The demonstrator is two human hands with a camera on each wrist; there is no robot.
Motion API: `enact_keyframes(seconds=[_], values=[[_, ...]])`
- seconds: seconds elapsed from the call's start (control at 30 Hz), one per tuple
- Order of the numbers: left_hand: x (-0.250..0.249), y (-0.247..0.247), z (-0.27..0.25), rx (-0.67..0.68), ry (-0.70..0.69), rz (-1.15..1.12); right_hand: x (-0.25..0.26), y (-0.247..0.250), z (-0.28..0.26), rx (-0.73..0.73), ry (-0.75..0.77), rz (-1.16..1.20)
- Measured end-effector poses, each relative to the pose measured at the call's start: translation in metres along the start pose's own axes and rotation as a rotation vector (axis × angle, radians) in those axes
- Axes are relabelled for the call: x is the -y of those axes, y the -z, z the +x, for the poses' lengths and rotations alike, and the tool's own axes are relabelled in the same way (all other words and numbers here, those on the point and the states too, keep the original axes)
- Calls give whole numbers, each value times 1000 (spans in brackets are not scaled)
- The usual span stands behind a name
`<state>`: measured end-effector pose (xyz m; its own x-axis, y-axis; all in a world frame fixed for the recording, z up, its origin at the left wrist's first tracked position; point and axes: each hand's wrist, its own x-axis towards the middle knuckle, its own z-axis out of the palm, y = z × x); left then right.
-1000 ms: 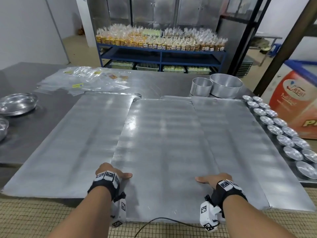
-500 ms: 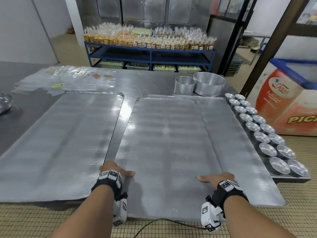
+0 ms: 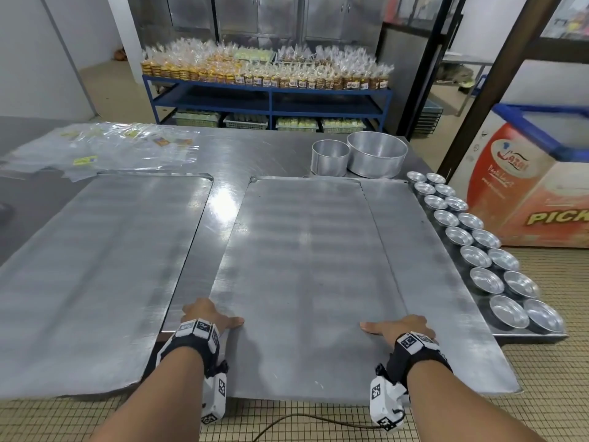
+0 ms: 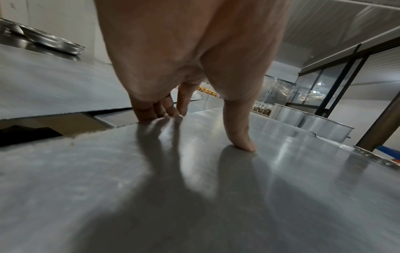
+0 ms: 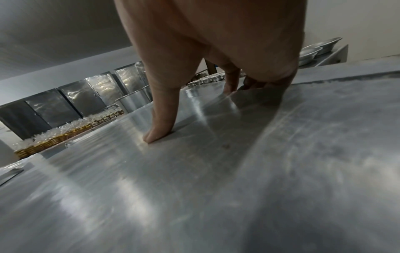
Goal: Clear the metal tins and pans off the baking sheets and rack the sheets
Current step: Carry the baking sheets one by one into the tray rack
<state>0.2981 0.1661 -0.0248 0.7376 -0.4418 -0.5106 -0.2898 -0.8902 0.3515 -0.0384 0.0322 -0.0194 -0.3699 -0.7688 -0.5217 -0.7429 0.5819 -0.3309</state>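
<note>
Three flat baking sheets lie on the steel table (image 3: 223, 199). My left hand (image 3: 210, 317) grips the left edge of the middle sheet (image 3: 306, 266), thumb (image 4: 240, 137) pressed on top, fingers (image 4: 160, 109) curled over the edge. My right hand (image 3: 401, 328) grips its right edge the same way, thumb (image 5: 160, 130) on top of the sheet (image 5: 216, 171). The middle sheet overlaps the right sheet (image 3: 436, 282). The left sheet (image 3: 95, 266) lies apart. Several small round tins (image 3: 478, 260) line the table's right edge. Two round pans (image 3: 376, 154) stand behind the sheets.
Clear plastic bags (image 3: 105, 148) lie at the table's back left. A shallow metal dish (image 4: 54, 42) sits far left. A blue shelf (image 3: 267, 100) of packed goods stands behind the table, and a chest freezer (image 3: 535, 186) stands at the right. All sheets overhang the front edge.
The middle sheet has slid to the right in both hands, off the left sheet and further over the right one. A strip of bare table now shows between the left and middle sheets.
</note>
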Motion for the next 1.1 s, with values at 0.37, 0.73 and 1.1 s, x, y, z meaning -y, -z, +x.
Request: enact_keyframes(seconds=[0.37,0.73,1.1], values=[[-1,-8,8,21,157,-80,10,1,20,143,3,-3],[-15,-16,5,90,167,29,10,3,15,125,21,102],[-4,46,-11,405,-85,156,1,11,-33,185,-9,75]])
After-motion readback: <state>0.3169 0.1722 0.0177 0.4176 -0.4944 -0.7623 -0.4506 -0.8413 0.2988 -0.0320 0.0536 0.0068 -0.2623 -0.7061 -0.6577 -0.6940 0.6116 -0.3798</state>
